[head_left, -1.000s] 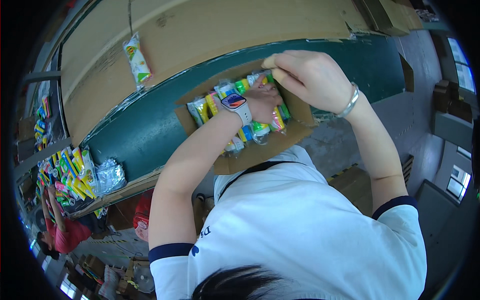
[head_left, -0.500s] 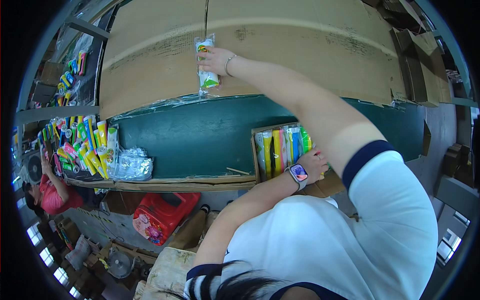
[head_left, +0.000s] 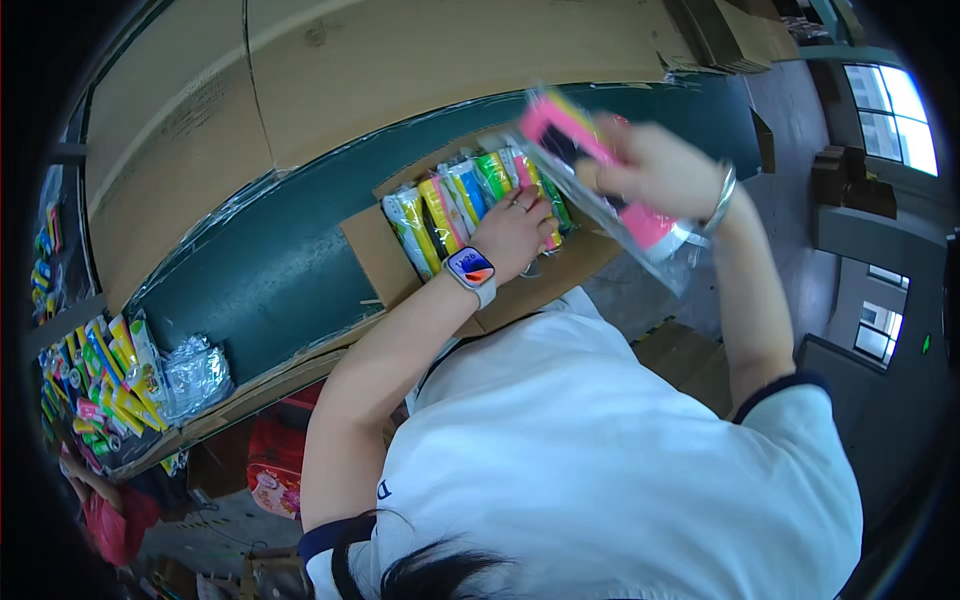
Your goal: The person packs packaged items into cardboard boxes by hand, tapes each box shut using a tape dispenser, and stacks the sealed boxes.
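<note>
While the right hand (head_left: 655, 165) grips a pink plastic-wrapped packet (head_left: 590, 160) above the open cardboard box (head_left: 385, 265) | left hand (head_left: 515, 230) presses flat on colourful upright packets (head_left: 450, 205) inside.

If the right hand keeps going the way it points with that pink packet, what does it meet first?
Probably the row of coloured packets in the cardboard box, beside the left hand. The right hand looks raised above them, though depth is unclear.

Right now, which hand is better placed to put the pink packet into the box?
Right hand: it grips the pink packet just above the cardboard box. The left hand rests on packets already inside.
</note>
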A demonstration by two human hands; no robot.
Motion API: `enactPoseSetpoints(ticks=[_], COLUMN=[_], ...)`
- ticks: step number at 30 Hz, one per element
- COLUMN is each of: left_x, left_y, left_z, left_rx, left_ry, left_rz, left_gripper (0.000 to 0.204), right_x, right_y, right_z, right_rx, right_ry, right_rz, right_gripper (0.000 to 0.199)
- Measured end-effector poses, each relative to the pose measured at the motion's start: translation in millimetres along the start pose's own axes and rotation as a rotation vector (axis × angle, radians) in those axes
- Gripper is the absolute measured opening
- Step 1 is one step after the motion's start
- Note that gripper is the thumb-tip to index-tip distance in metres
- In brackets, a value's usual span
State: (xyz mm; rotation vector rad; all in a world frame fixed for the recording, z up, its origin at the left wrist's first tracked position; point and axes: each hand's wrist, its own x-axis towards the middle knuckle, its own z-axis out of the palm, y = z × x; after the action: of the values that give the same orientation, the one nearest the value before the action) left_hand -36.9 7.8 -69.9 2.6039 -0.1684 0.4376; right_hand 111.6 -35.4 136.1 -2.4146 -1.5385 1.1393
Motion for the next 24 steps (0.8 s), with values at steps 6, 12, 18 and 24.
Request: enactPoseSetpoints(ticks=[6,12,18,24], left_x=[1.4,-0.8,11.8,45.6], left_y=[0.6,-4.7,-4.2,0.6], left_z=[-8.6,-15.8,-25.5,-21.8], left_rx=[-0.039,-0.069,-0.204,0.119], left_ry=[-0.078,-0.185,-0.128,-0.272], left_rz=[0.052,0.003,-0.158,-0.044], left_gripper=[0.033,0.045,0.041,0.04], right_x=[35.7,49.1,-10.7,6.4], right_y=[42.7,49.1,44.2,71.3], right_z=[91.4,132.6,109.9,136.2], right_rx=[-0.257,-0.417,-0.668,-0.694], right_ry=[0.259,0.395,-0.082,-0.131], right_rz=[0.438,0.27,0.06,-0.021], right_gripper=[0.054,0.045,0.024,0.018])
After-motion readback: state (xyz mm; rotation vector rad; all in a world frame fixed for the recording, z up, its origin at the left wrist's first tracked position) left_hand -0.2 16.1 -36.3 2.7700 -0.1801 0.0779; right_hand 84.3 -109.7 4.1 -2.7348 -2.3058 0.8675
